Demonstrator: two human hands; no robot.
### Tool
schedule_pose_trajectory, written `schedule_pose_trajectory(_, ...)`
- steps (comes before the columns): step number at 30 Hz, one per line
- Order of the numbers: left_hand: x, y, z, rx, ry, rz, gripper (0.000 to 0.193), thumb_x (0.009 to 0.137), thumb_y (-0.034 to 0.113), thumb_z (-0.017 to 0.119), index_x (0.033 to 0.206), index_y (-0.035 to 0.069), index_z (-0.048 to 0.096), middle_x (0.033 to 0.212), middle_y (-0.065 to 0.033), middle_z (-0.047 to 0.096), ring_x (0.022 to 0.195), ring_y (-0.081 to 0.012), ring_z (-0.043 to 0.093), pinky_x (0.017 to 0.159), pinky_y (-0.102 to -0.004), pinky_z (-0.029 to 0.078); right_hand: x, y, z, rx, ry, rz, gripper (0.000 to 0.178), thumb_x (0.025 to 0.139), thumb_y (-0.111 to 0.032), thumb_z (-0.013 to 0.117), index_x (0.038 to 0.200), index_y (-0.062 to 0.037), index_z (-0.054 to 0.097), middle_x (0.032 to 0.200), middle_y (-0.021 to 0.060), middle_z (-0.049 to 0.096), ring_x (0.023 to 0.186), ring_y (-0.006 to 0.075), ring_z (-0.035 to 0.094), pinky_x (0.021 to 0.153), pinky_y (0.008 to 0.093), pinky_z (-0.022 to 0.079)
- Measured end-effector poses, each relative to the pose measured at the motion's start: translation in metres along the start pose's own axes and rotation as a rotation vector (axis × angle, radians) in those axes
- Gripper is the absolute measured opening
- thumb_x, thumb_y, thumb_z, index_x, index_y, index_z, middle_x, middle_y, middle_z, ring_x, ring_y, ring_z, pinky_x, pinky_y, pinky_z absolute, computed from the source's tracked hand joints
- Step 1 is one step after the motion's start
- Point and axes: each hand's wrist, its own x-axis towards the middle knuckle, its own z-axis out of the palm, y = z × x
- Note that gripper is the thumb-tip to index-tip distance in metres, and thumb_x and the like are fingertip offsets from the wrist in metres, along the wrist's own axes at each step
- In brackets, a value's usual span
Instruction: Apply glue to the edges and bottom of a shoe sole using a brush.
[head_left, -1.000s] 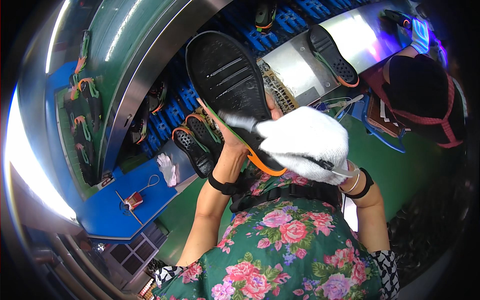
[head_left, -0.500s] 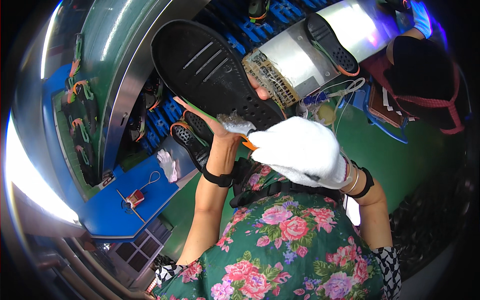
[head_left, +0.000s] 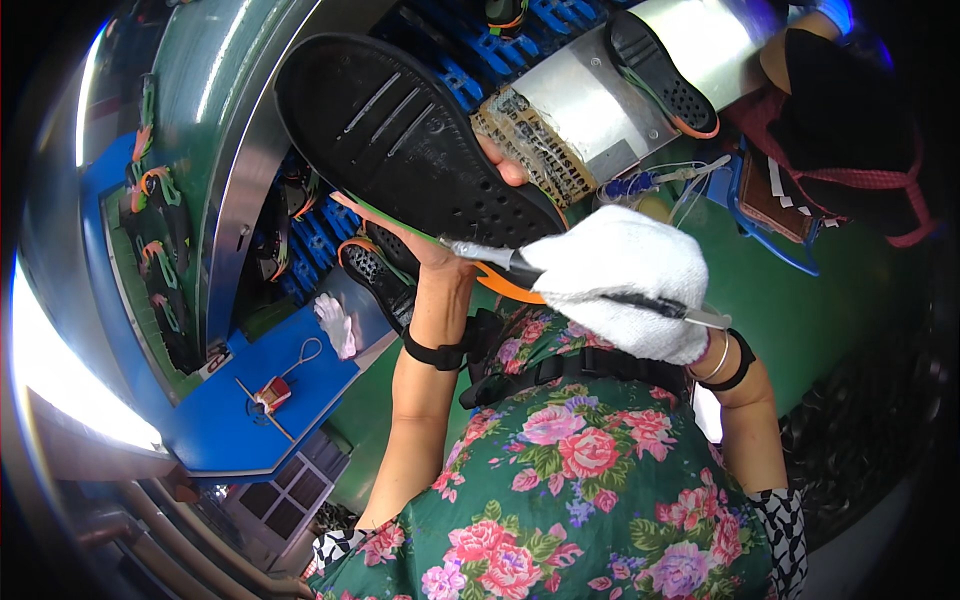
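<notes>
A large black shoe sole (head_left: 405,150) with an orange and green edge is tilted up in front of me, its face with slots and small holes toward me. My bare left hand (head_left: 445,243) grips it from behind, with fingertips curling over its right edge. In a white knit glove, my right hand (head_left: 630,285) is closed around the dark handle of a brush (head_left: 490,256). The brush's tip lies at the sole's lower left edge, close to my left wrist. Whether the bristles touch the sole I cannot tell.
Another sole (head_left: 660,75) lies on a metal ledge (head_left: 570,105) with brown, crusted tape. Black soles (head_left: 378,275) stand below my left hand. A pale glove (head_left: 335,325) and a red item with sticks (head_left: 270,395) lie on a blue table (head_left: 215,430). Another person (head_left: 840,130) is at right.
The brush has turned from its broad side to a narrow one, and more of its handle shows. My right hand has rotated. The sole has shifted slightly left.
</notes>
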Motion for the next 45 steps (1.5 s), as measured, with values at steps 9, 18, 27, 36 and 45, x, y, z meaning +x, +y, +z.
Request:
schedule_pose_trajectory(9, 0.005, 0.002, 0.005, 0.001, -0.025, -0.015, 0.126, 0.067, 0.106, 0.020, 0.130, 0.002, 0.055, 0.099, -0.0198, 0.067, 0.083, -0.0348, 0.068, 0.075, -0.0474, 0.058, -0.002, 0.006, -0.001, 0.087, 0.058, 0.107, 0.018, 0.073, 0.001, 0.083, 0.091, -0.0041, 0.079, 0.100, 0.0130, 0.079, 0.084, 0.0256, 0.074, 0.072, 0.0347, 0.057)
schedule_pose_trajectory(18, 0.010, 0.005, 0.012, 0.072, -0.007, -0.030, 0.127, 0.067, 0.107, 0.018, 0.126, 0.002, 0.057, 0.097, -0.0198, 0.067, 0.081, -0.0331, 0.068, 0.073, -0.0452, 0.058, -0.004, 0.007, -0.005, 0.079, 0.018, 0.107, 0.018, 0.072, 0.001, 0.082, 0.090, -0.0034, 0.078, 0.100, 0.0138, 0.079, 0.083, 0.0255, 0.074, 0.074, 0.0356, 0.057)
schedule_pose_trajectory(27, 0.012, 0.003, 0.010, 0.109, -0.042, -0.005, 0.130, 0.063, 0.108, 0.017, 0.120, -0.002, 0.058, 0.095, -0.0201, 0.067, 0.078, -0.0326, 0.068, 0.068, -0.0423, 0.058, -0.013, 0.011, -0.002, 0.067, 0.085, 0.133, 0.017, 0.070, 0.001, 0.083, 0.086, -0.0036, 0.078, 0.097, 0.0140, 0.079, 0.080, 0.0253, 0.073, 0.071, 0.0349, 0.055)
schedule_pose_trajectory(36, 0.017, 0.013, 0.001, 0.227, -0.311, -0.036, 0.100, 0.079, 0.085, 0.061, 0.125, -0.005, 0.058, 0.109, -0.0168, 0.062, 0.096, -0.0294, 0.065, 0.086, -0.0422, 0.052, -0.018, 0.011, -0.011, 0.075, 0.040, 0.141, 0.018, 0.077, -0.001, 0.082, 0.095, -0.0025, 0.079, 0.096, 0.0113, 0.079, 0.084, 0.0236, 0.075, 0.074, 0.0341, 0.059)
schedule_pose_trajectory(45, 0.019, 0.011, 0.011, 0.208, -0.338, -0.029, 0.091, 0.086, 0.077, 0.063, 0.122, -0.006, 0.058, 0.109, -0.0184, 0.063, 0.096, -0.0307, 0.067, 0.084, -0.0423, 0.050, -0.025, 0.013, -0.013, 0.118, 0.049, 0.149, 0.017, 0.077, -0.001, 0.082, 0.094, -0.0037, 0.079, 0.098, 0.0112, 0.079, 0.086, 0.0231, 0.075, 0.076, 0.0341, 0.059)
